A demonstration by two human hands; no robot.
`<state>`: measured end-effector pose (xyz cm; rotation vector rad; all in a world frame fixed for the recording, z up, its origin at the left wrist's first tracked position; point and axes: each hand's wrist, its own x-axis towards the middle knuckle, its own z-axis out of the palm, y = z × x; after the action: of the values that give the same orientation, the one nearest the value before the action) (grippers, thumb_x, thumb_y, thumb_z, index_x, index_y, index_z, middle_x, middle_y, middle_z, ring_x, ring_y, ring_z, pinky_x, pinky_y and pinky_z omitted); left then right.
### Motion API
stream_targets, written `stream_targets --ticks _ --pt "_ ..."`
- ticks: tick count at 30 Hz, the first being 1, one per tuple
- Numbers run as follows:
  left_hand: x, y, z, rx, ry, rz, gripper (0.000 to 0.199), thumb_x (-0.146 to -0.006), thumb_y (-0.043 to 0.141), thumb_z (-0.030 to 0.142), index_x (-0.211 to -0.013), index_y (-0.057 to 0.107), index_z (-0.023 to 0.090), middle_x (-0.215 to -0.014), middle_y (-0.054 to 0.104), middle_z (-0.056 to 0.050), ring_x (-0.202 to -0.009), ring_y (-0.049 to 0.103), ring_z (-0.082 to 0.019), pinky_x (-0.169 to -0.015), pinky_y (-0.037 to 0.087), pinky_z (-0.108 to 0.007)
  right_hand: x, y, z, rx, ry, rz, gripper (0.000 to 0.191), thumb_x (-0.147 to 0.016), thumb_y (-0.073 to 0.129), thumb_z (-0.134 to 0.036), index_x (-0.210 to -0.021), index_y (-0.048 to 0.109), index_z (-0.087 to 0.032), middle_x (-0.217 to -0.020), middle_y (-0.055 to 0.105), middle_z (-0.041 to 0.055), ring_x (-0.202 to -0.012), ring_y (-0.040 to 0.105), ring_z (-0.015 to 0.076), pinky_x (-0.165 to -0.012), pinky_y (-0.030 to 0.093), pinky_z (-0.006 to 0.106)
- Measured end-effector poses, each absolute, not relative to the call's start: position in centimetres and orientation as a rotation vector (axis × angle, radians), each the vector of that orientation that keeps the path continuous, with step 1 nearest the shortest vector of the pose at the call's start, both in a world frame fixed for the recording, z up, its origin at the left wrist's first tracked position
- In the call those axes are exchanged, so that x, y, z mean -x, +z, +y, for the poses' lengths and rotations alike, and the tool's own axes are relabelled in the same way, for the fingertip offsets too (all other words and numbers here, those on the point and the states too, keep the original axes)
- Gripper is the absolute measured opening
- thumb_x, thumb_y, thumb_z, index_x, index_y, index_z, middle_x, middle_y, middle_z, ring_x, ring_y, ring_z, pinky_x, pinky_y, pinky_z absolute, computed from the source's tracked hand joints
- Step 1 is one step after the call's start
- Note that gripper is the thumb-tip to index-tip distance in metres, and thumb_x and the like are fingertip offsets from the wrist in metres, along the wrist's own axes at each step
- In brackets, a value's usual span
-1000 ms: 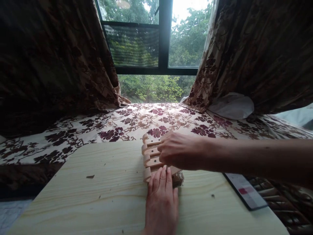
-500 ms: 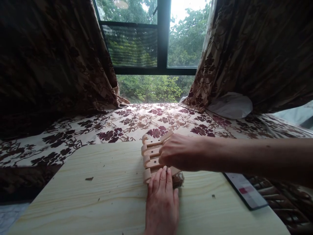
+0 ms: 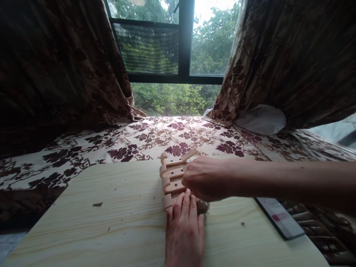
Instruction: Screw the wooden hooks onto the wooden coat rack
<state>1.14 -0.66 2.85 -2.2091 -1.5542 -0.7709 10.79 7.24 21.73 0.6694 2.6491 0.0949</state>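
Several pale pinkish-beige straps with small dark dots (image 3: 175, 184) lie side by side across a brown bundle (image 3: 202, 206), which looks wrapped in clear plastic. Their left ends curl round the bundle's edge. My left hand (image 3: 184, 226) rests on the nearest strap, fingers stretched out flat over it. My right hand (image 3: 204, 176) is closed in a fist at the right side of the straps, just beyond the left fingertips. Whatever its fingers grip is hidden behind the knuckles. The farthest strap's right end sticks up at a slant.
The bundle sits on a pale wooden table (image 3: 125, 230) with dark crumbs and a brown flake (image 3: 97, 204) on it. A phone-like flat slab (image 3: 280, 218) lies at the right edge. Beyond are floral cloth (image 3: 172, 137), a white bag (image 3: 261, 119), curtains and a window.
My right fist has shifted slightly right and toward me, showing more of the middle straps and another dark dot. My left hand stays pressed in place. The view has tilted slightly.
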Motion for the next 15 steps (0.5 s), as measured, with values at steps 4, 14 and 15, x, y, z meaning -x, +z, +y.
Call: stream_targets --ticks 4,14,15 --pt "-1.3 3.0 -0.6 2.148 -0.852 -1.564 0.037 -0.091 0.035 0.027 -0.116 0.059 0.014 -0.115 0.065 -0.006 -0.110 0.052 -0.022 -0.091 0.039 -0.036 -11.0 21.5 7.4 -0.793 0.129 2.661 0.011 -0.079 0.057 -0.015 -0.078 0.068 -0.015 -0.064 0.061 0.0050 -0.052 0.043 0.0134 -0.045 0.027 0.028" --pt "-1.1 4.0 -0.9 2.294 -0.778 -1.651 0.034 -0.089 0.041 0.025 -0.116 0.059 0.017 -0.109 0.066 -0.005 -0.102 0.054 -0.023 -0.090 0.040 -0.037 -10.5 20.9 6.9 -0.496 0.155 2.742 0.016 -0.080 0.055 -0.006 -0.073 0.066 -0.015 -0.067 0.060 0.0060 -0.059 0.047 0.0138 -0.050 0.030 0.028" --pt "-1.2 3.8 -0.9 2.273 -0.798 -1.632 0.034 -0.089 0.040 0.025 -0.115 0.060 0.017 -0.111 0.066 -0.006 -0.105 0.053 -0.023 -0.091 0.039 -0.037 -10.5 20.9 7.1 -0.590 0.100 2.713 0.013 -0.078 0.057 -0.007 -0.074 0.066 -0.015 -0.065 0.059 0.0052 -0.057 0.046 0.0131 -0.050 0.030 0.028"
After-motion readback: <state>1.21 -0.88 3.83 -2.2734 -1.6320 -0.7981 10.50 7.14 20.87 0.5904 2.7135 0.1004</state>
